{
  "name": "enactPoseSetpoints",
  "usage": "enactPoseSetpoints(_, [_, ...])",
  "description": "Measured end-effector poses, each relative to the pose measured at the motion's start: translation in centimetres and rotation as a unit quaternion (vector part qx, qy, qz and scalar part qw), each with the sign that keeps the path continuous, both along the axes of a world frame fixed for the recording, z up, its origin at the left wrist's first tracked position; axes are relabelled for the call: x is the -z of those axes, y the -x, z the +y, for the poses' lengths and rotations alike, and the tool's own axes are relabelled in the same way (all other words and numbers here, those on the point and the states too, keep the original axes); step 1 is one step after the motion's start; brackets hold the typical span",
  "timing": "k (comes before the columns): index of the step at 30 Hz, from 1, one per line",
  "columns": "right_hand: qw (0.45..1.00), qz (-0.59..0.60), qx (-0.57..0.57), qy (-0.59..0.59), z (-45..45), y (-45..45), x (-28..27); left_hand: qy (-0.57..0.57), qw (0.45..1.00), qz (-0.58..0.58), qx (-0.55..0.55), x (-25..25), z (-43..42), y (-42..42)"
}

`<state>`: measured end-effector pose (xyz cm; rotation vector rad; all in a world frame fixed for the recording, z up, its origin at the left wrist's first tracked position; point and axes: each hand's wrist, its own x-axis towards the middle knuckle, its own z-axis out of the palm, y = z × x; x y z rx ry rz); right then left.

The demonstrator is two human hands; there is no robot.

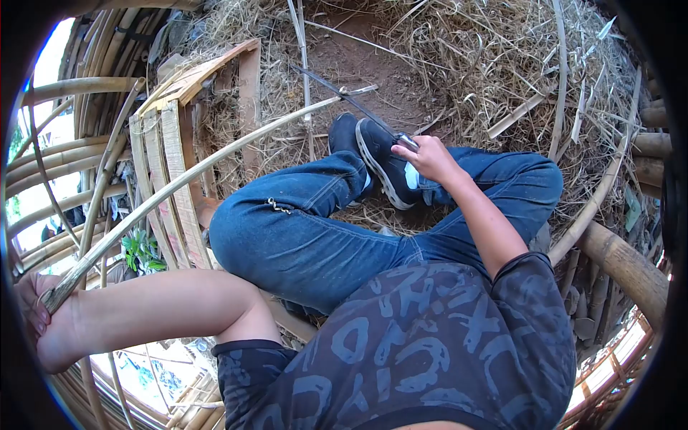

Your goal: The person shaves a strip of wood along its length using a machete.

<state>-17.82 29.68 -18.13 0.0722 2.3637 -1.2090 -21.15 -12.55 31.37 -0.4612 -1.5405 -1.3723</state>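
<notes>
My left hand (44,308), at the far left edge, is closed round the thick end of a long bamboo strip (193,172). The strip slants up across my bent legs towards my shoes. My right hand (430,156) grips the handle of a long, dark-bladed knife (358,105), in front of my right knee. Its blade points up and left and crosses the bamboo strip near the strip's far end, where the two seem to touch. Part of my left hand is cut off by the dark rim of the view.
A slatted wooden crate (161,158) stands left of my legs. Dry straw (487,64) and loose bamboo strips cover the ground ahead. Bamboo poles (72,154) rise on the left, and a thick bamboo pole (623,269) lies at the right. A green plant (141,249) grows beside the crate.
</notes>
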Motion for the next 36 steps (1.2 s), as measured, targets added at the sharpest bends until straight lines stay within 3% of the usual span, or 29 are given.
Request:
enactPoseSetpoints(8, [1.000, -0.004, 0.017, 0.011, -0.6, -0.4, -1.8, 0.004, 1.000, -0.001, -0.006, 0.3, 0.3, 0.0])
enactPoseSetpoints(11, [0.994, -0.086, 0.017, 0.062, 0.0, 0.1, -0.1, 0.005, 1.000, 0.000, -0.006, 0.5, 0.8, 0.0])
enactPoseSetpoints(13, [0.952, -0.245, 0.033, 0.178, 0.5, 0.8, 0.4, 0.006, 1.000, 0.001, -0.007, 0.7, 1.0, -0.1])
enactPoseSetpoints(17, [0.936, -0.275, 0.011, 0.217, 0.9, 1.2, 2.6, 0.004, 1.000, 0.002, -0.004, 1.3, 1.6, 0.1])
enactPoseSetpoints(18, [0.937, -0.274, 0.011, 0.217, 0.6, 1.1, 2.4, 0.004, 1.000, 0.003, -0.004, 1.5, 1.7, 0.2])
enactPoseSetpoints(19, [0.985, -0.132, -0.010, 0.109, 0.1, 0.7, 2.1, 0.002, 1.000, 0.003, -0.005, 1.6, 1.9, 0.2])
enactPoseSetpoints(20, [0.999, 0.013, -0.030, -0.003, -0.5, 0.2, 1.9, 0.002, 1.000, 0.005, -0.004, 1.7, 2.0, 0.3])
enactPoseSetpoints(23, [0.997, 0.001, -0.001, -0.072, -1.9, -0.7, -1.2, 0.000, 1.000, 0.006, -0.006, 2.2, 2.2, 0.2])
enactPoseSetpoints(29, [0.998, 0.016, -0.026, -0.047, -2.7, -1.0, -4.4, -0.001, 1.000, 0.010, -0.004, 2.5, 2.6, 0.4])
enactPoseSetpoints(34, [0.996, 0.086, -0.005, 0.015, -3.8, 0.2, -2.6, -0.001, 1.000, 0.017, -0.006, 2.7, 2.7, -0.1])
enactPoseSetpoints(36, [1.000, 0.028, 0.002, 0.001, -2.4, 0.8, -1.6, 0.000, 1.000, 0.017, -0.006, 2.5, 2.5, -0.5])
